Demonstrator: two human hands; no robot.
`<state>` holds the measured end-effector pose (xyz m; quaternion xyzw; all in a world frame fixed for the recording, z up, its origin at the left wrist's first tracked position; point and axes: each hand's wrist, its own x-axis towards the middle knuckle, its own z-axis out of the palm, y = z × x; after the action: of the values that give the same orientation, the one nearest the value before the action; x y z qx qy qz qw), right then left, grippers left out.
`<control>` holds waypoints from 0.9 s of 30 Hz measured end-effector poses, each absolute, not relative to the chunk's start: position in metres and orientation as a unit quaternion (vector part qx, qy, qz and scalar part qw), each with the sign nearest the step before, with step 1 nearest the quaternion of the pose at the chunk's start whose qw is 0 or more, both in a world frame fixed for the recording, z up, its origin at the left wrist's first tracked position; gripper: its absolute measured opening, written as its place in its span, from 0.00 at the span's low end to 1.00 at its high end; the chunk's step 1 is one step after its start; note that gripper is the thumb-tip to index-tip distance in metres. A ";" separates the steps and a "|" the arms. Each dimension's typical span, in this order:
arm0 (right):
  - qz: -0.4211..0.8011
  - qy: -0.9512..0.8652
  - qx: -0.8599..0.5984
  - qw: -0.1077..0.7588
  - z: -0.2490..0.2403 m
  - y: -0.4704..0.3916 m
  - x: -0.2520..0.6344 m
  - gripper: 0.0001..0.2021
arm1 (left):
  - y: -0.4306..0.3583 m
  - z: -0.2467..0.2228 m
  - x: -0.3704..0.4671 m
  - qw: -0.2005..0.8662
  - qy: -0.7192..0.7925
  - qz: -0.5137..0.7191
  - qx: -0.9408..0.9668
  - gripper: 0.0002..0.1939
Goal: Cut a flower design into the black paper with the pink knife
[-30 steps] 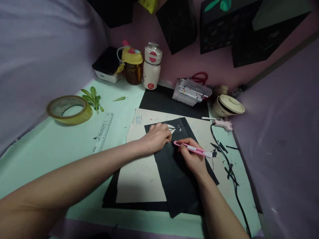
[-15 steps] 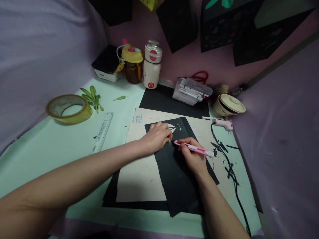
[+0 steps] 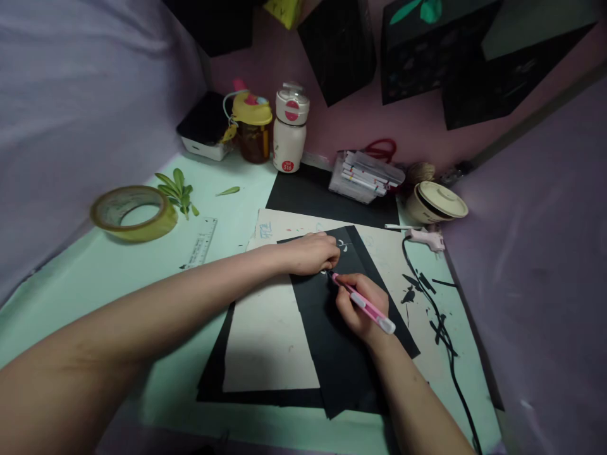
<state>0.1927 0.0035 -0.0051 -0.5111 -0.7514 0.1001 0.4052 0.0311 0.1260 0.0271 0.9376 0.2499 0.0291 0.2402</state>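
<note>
My left hand (image 3: 313, 254) rests on a sheet of black paper (image 3: 341, 360), its fingers curled and pressed down near the top. Small pale cut-outs (image 3: 343, 246) show in the sheet just past my knuckles. Held like a pen in my right hand (image 3: 361, 327) is a pink craft knife (image 3: 372, 311). Its dark tip meets the paper right below my left fingers, beside a small pale opening. Part of the cut pattern is hidden under my left hand. A worn white board (image 3: 265, 354) lies beneath the black sheet.
Left are a tape roll (image 3: 168, 224), a leafy sprig (image 3: 176, 189) and a clear ruler (image 3: 203, 240). Bottles (image 3: 289, 142), a marker case (image 3: 363, 177) and a lidded bowl (image 3: 439, 202) stand behind. A glue gun (image 3: 425, 238), its cord and black scraps (image 3: 439, 328) lie right.
My left hand has slid to the right over the paper and covers a larger pale cut-out seen before. The knife has turned, its back end swinging toward me and left.
</note>
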 end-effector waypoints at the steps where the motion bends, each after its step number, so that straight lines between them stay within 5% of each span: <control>1: 0.093 -0.759 -0.502 0.404 -0.005 0.003 0.192 0.08 | 0.128 0.028 0.032 0.245 0.247 0.024 0.937 0.04; 27: 0.072 -0.804 -0.476 0.349 -0.008 0.005 0.189 0.10 | 0.134 0.022 0.029 0.297 0.232 0.030 0.926 0.04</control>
<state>0.1886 0.0048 -0.0080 -0.4759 -0.8041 0.0715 0.3490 0.0292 0.1343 0.0218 0.9258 0.2324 0.0305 0.2967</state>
